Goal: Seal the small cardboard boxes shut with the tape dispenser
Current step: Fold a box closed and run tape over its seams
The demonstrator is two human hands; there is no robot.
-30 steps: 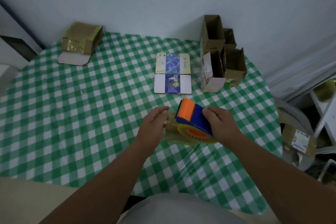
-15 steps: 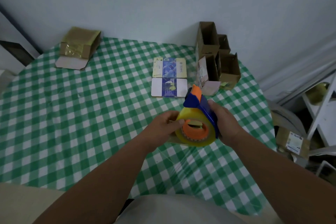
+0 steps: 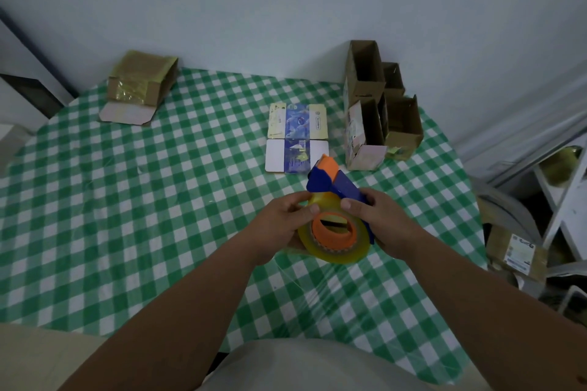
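Tilted-up plastic tape dispenser [image 3: 336, 216], both hands gripping round glossy roll

Both hands [image 3: 333, 219] grip tape dispenser [image 3: 336, 219] w/ roll.

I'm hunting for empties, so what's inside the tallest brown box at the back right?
The tallest brown box stands open, showing bare inner cardboard walls. Its bottom is hidden by its own front wall, so contents cannot be ruled out.

Both forearms reach forward, left hand [image 3: 279, 220] and right hand [image 3: 386, 220] curled, thumbs inward.
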